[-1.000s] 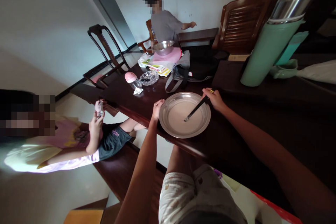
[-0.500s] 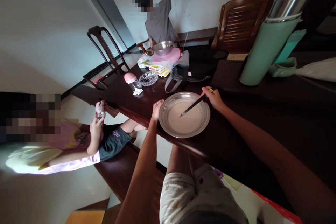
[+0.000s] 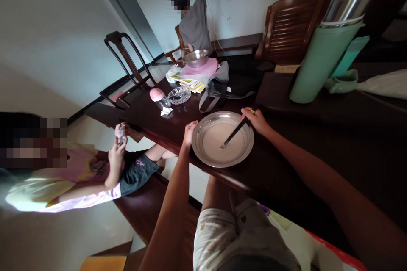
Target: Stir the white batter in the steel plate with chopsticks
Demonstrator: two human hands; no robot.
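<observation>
A wide metal basin (image 3: 197, 152) stands at the edge of the dark table, partly filled with a smooth beige batter (image 3: 216, 146). My left hand (image 3: 190, 131) is closed on the basin's left rim. Dark chopsticks (image 3: 237, 130) slant down from my right hand (image 3: 255, 120), which is closed around their upper end. Their lower tips dip into the batter near the middle of the basin. Whether they are one stick or a pair pressed together is hard to make out.
Beyond the basin are a grey-black bag (image 3: 237, 82), a glass ashtray (image 3: 179, 95), a pink-capped bottle (image 3: 158, 96) and a second metal bowl (image 3: 196, 58) on papers. A green flask (image 3: 324, 63) stands right. One person (image 3: 117, 165) sits left; another (image 3: 195, 25) is behind the table.
The chopstick tips have shifted slightly right and toward me through the batter, and my right hand has moved a little left. The person at the back has moved an arm.
</observation>
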